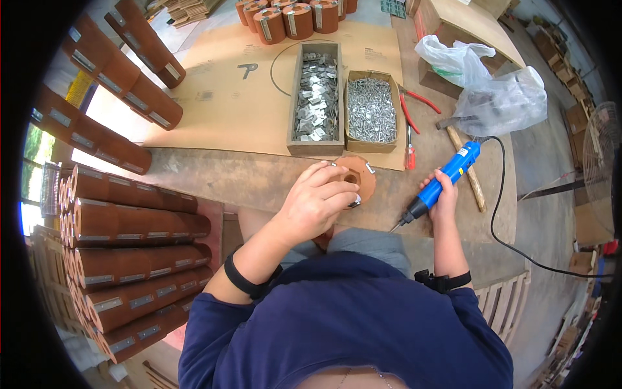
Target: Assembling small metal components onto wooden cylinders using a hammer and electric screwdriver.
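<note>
Near the front edge of the table stands a short reddish-brown cylinder (367, 188) with a hole through its middle and small metal pieces at its rim. My left hand (322, 194) is closed over its left side, the fingers curled by the hole; what the fingertips press on is partly hidden. In my right hand (444, 198) is a blue electric screwdriver (448, 174) with a black nose. Its bit tilts down and left, apart from the cylinder. Behind the cylinder are a wooden box of metal plates (317, 150) and a cardboard box of screws (372, 145).
Red-handled pliers (420, 99), a red screwdriver (411, 157) and a hammer (468, 159) lie right of the boxes, beside plastic bags (508, 100). A black cord (495, 228) runs off right. Long brown columns (139, 220) are stacked at left; more short cylinders (298, 23) stand behind.
</note>
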`<action>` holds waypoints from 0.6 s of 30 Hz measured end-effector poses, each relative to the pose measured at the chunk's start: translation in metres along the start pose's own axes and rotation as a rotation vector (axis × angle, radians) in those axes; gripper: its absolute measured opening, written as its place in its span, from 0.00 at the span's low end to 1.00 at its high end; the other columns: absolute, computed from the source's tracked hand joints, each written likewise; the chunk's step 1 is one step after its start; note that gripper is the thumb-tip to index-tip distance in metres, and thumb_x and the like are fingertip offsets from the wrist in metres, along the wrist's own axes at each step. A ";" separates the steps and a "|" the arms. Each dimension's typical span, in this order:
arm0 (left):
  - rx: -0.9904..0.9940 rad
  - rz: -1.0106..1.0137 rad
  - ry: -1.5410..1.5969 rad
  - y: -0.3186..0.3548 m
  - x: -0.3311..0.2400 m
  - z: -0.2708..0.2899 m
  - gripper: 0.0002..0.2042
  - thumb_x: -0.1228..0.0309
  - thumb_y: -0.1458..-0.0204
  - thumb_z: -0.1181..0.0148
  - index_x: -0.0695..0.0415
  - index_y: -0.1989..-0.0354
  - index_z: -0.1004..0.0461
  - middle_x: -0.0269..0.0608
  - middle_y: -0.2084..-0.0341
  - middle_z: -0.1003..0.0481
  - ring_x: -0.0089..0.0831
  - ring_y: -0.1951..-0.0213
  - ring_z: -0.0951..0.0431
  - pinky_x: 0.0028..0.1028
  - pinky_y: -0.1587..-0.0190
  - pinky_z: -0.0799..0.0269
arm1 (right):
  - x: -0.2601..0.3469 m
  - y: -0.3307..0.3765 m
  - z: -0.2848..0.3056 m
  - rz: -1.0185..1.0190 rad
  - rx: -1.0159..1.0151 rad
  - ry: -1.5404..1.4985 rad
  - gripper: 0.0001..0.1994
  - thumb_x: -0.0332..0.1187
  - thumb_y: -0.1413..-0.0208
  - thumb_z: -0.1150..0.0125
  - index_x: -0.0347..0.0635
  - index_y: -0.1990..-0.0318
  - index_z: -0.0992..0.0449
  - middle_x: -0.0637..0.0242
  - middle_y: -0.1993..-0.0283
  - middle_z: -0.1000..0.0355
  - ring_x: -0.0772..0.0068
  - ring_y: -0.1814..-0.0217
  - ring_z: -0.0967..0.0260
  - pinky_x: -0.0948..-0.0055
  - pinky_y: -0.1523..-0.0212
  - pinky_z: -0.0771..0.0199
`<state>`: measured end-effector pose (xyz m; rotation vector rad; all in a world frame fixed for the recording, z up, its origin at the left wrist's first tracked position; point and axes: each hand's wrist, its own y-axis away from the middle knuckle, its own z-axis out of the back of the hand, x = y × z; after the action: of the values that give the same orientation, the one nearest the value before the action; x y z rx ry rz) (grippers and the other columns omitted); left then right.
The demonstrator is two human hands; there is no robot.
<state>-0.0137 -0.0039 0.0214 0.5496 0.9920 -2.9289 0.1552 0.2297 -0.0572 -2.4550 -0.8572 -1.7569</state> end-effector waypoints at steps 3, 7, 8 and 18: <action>0.043 0.062 -0.006 0.002 -0.005 0.003 0.10 0.80 0.65 0.42 0.56 0.71 0.24 0.32 0.66 0.24 0.37 0.53 0.30 0.41 0.48 0.38 | 0.000 0.000 0.001 -0.002 0.011 -0.006 0.17 0.30 0.55 0.42 0.38 0.59 0.40 0.62 0.72 0.35 0.68 0.73 0.34 0.67 0.72 0.28; 0.049 0.102 0.027 0.008 -0.009 0.002 0.11 0.79 0.65 0.42 0.56 0.69 0.25 0.34 0.64 0.25 0.38 0.52 0.30 0.42 0.46 0.42 | 0.000 0.001 0.002 -0.006 -0.002 0.004 0.17 0.31 0.55 0.42 0.38 0.58 0.40 0.62 0.72 0.35 0.68 0.73 0.34 0.67 0.72 0.28; -0.001 0.150 0.040 0.009 -0.010 0.000 0.12 0.78 0.65 0.41 0.56 0.68 0.25 0.35 0.63 0.25 0.39 0.51 0.31 0.43 0.45 0.43 | 0.000 0.001 0.002 -0.003 -0.001 0.006 0.17 0.31 0.55 0.42 0.38 0.58 0.40 0.62 0.72 0.35 0.68 0.73 0.34 0.67 0.72 0.28; -0.180 0.310 0.068 0.018 -0.015 -0.023 0.16 0.71 0.69 0.32 0.56 0.67 0.26 0.37 0.57 0.28 0.43 0.46 0.36 0.47 0.45 0.45 | 0.000 -0.001 0.001 -0.009 -0.003 0.009 0.17 0.31 0.55 0.42 0.39 0.58 0.40 0.62 0.72 0.35 0.69 0.73 0.34 0.67 0.72 0.27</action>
<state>0.0100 -0.0068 -0.0013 0.7254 1.0545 -2.5376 0.1552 0.2305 -0.0582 -2.4469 -0.8671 -1.7714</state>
